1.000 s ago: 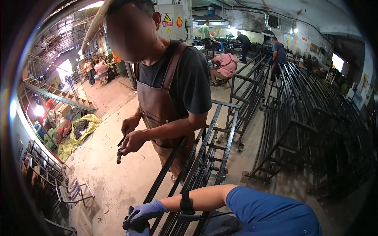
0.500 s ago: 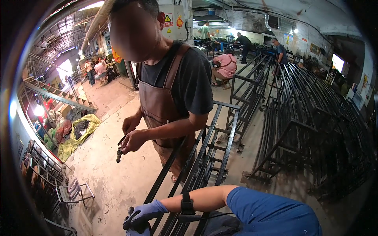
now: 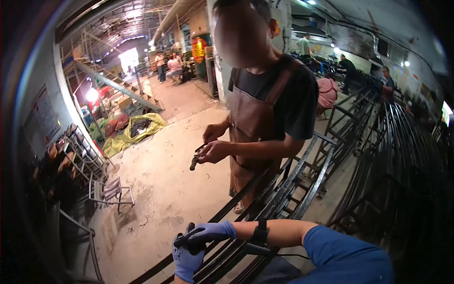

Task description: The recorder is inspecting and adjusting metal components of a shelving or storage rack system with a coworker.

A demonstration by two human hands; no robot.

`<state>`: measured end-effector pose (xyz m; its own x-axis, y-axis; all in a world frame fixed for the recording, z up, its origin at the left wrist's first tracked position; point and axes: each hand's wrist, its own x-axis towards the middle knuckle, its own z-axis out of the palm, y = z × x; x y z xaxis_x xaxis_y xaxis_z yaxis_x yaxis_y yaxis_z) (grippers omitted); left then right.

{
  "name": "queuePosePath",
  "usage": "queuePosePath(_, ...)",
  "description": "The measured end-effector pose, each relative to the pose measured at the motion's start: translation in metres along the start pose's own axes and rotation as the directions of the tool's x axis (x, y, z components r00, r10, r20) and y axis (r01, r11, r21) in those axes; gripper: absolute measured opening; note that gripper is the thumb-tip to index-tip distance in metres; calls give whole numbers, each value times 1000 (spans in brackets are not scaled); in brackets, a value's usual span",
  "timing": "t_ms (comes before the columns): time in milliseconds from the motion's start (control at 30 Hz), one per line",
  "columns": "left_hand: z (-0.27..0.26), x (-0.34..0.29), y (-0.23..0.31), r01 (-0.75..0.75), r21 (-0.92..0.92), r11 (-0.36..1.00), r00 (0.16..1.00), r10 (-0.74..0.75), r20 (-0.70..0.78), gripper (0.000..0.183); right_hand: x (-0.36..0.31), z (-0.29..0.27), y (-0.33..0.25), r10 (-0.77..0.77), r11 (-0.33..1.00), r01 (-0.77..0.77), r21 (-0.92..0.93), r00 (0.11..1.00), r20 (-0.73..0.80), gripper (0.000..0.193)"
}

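My hands meet at the lower middle, both in light-blue gloves with black-coated fingers. My right hand (image 3: 208,233) reaches over from the right, its fingers closed against the fingers of my left hand (image 3: 187,260). My left hand comes up from the lower edge, and its fingers are partly covered by my right hand. A black strap (image 3: 259,232) with a small dark device circles my right forearm. Just beyond my hands, long black metal bars (image 3: 246,215) run away on a welded frame. I cannot make out any object between my hands.
A co-worker in a brown apron (image 3: 255,113) stands close in front, holding a small dark tool (image 3: 194,162). Long black bars (image 3: 392,137) are stacked at right. A metal-framed chair (image 3: 112,191) and a yellow sheet (image 3: 146,125) lie left. Several people work farther back.
My view has turned left, so the co-worker and frames appear farther right. More of my left hand now shows. My right hand stays on it.
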<state>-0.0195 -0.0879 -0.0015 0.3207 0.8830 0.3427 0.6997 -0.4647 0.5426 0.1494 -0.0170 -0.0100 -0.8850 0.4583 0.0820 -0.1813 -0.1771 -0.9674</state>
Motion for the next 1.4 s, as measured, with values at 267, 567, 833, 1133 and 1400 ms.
queuePosePath(267,1,0,-6,108,-61,992,993,-106,44,50,-2,-1,-10,49,998,-49,-27,999,11,39)
queuePosePath(567,4,-1,-4,85,1,996,996,-85,-13,68,-2,-8,-4,82,990,-81,-116,997,7,43)
queuePosePath(833,-5,-3,-2,-88,-63,994,993,82,-90,44,-27,34,-100,-124,691,-56,-721,973,-194,47)
queuePosePath(1133,46,-3,-114,235,-396,887,971,-201,127,67,-56,155,-255,-644,-111,680,-724,506,574,32)
queuePosePath(1400,-7,-9,-10,34,-93,995,999,-36,-29,74,-29,195,-194,-975,188,963,-190,207,85,26)
